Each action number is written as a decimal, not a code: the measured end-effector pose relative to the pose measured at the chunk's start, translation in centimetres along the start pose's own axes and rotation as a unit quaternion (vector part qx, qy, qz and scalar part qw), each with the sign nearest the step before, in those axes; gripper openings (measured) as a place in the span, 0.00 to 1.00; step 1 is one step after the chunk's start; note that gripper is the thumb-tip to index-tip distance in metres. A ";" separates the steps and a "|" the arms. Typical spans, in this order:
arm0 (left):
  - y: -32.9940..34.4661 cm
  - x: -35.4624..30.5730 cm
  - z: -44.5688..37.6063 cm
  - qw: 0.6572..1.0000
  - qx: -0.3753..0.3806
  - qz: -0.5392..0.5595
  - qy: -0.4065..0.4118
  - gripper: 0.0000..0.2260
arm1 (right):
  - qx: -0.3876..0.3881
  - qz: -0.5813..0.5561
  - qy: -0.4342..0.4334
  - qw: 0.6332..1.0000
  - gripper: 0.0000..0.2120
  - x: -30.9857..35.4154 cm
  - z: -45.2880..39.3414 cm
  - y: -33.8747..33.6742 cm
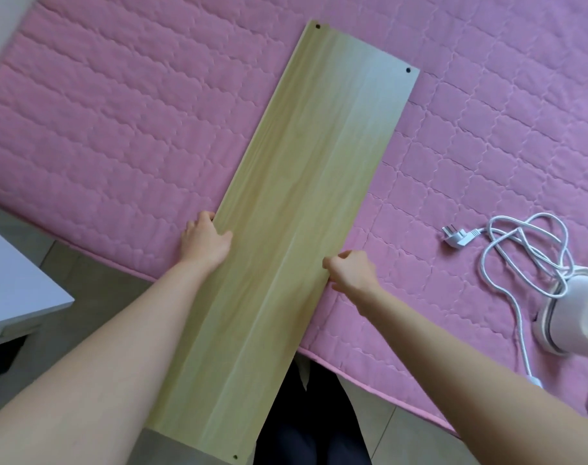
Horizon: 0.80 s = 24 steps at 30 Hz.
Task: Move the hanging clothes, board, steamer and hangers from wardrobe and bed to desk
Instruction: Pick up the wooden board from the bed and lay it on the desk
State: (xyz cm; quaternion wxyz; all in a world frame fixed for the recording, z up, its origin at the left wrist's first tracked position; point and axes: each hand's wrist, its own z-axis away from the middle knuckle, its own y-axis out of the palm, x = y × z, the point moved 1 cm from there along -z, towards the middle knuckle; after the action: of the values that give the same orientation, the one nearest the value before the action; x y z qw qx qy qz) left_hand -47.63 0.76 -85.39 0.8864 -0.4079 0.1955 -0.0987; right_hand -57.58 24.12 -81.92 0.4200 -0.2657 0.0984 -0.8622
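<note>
A long pale wooden board (296, 203) lay lengthwise across the bed (118, 112), its far end well in on the pink quilted cover and its near end jutting out past the bed's edge over the tiled floor (94, 280). Small dark holes marked its far corners and one near corner. The left hand (205, 241) gripped the board's left long edge, thumb on top and fingers curled under. The right hand (351, 270) was clamped on the opposite long edge, its fingers curled at the rim. Both hands held the board just where it crossed the edge of the bed.

To the right, well apart from the board, the white steamer (574, 313) lay on the quilt at the frame's edge, its white cord (520, 256) looped loosely beside it and the plug (458, 237) lying toward the board. Open quilt stretched on both sides of the board. The corner of a white counter (20, 286) stood at the left, near the left forearm, with a strip of floor between it and the bed.
</note>
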 end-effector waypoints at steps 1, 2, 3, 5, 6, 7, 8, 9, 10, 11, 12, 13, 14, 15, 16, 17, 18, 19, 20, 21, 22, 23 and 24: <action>0.1 1.1 0.7 1.000 -0.009 -0.003 -0.001 0.21 | 0.008 0.009 0.000 1.000 0.17 -0.6 0.8 0.7; 0.2 2.2 1.4 1.000 -0.015 -0.004 -0.003 0.21 | 0.021 0.020 -0.002 1.000 0.14 -1.3 1.5 1.5; 0.2 3.3 2.0 1.000 -0.019 -0.003 -0.005 0.20 | 0.036 0.037 -0.002 0.999 0.10 -1.9 2.2 2.1; 0.2 5.6 3.1 1.000 -0.018 -0.007 -0.008 0.19 | 0.070 0.083 -0.011 0.994 0.08 -3.1 3.2 3.0; 0.1 6.5 3.5 1.000 -0.013 -0.008 -0.009 0.19 | 0.087 0.107 -0.021 0.990 0.11 -3.6 3.3 3.4; 0.0 7.3 3.8 1.000 -0.008 -0.004 -0.010 0.19 | 0.100 0.131 -0.027 0.986 0.13 -3.9 3.3 3.6; -0.2 7.9 4.1 1.000 -0.004 0.005 -0.012 0.19 | 0.108 0.156 -0.036 0.981 0.14 -4.1 3.3 3.7; -0.3 8.3 4.3 1.000 0.000 0.016 -0.015 0.19 | 0.112 0.181 -0.046 0.976 0.13 -4.1 3.3 3.8; -0.5 8.6 4.5 1.000 0.003 0.022 -0.016 0.18 | 0.116 0.209 -0.058 0.969 0.13 -4.1 3.2 3.9; -0.6 8.9 4.7 1.000 0.006 0.024 -0.016 0.18 | 0.121 0.238 -0.070 0.961 0.12 -4.0 3.2 3.9; -0.6 9.0 5.0 1.000 0.009 0.024 -0.015 0.18 | 0.129 0.272 -0.083 0.950 0.11 -4.0 3.1 3.9; -0.8 9.1 5.3 1.000 0.010 0.025 -0.012 0.18 | 0.138 0.308 -0.097 0.936 0.10 -3.8 3.1 3.7; -1.0 9.0 5.7 1.000 0.009 0.029 -0.007 0.18 | 0.144 0.343 -0.115 0.921 0.09 -3.7 3.1 3.3; -1.2 8.9 6.2 0.999 0.005 0.036 -0.003 0.18 | 0.145 0.376 -0.133 0.905 0.10 -3.6 3.1 2.8; -1.5 8.7 6.8 0.999 -0.002 0.047 0.003 0.17 | 0.141 0.407 -0.153 0.889 0.11 -3.4 3.1 2.2; -1.9 8.6 7.5 0.998 -0.012 0.059 0.009 0.17 | 0.135 0.438 -0.177 0.871 0.13 -3.2 3.2 1.5; -2.3 8.3 8.4 0.997 -0.022 0.071 0.015 0.16 | 0.126 0.466 -0.206 0.851 0.14 -2.9 3.4 0.8; -2.8 7.9 9.3 0.996 -0.032 0.083 0.022 0.15 | 0.115 0.484 -0.234 0.835 0.14 -2.5 3.8 0.1; -3.3 7.6 10.3 0.994 -0.042 0.095 0.028 0.14 | 0.103 0.494 -0.262 0.822 0.15 -1.9 4.3 -0.4; -3.8 7.2 11.4 0.993 -0.049 0.106 0.033 0.13 | 0.091 0.499 -0.291 0.811 0.17 -1.1 5.1 -0.8; -4.1 6.7 12.4 0.991 -0.054 0.118 0.037 0.12 | 0.080 0.500 -0.321 0.800 0.19 -0.2 5.9 -1.1; -4.3 6.2 13.5 0.989 -0.057 0.133 0.038 0.11 | 0.071 0.497 -0.354 0.789 0.21 0.8 6.9 -1.3; -4.6 5.6 14.6 0.986 -0.060 0.150 0.038 0.10 | 0.064 0.490 -0.392 0.776 0.23 1.9 7.9 -1.5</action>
State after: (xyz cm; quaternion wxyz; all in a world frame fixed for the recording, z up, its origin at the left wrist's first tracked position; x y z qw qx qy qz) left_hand -36.44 5.94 -74.75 0.8569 -0.4226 0.2935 0.0318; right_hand -55.22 24.01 -73.97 0.8042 -0.4688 -0.0128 -0.3651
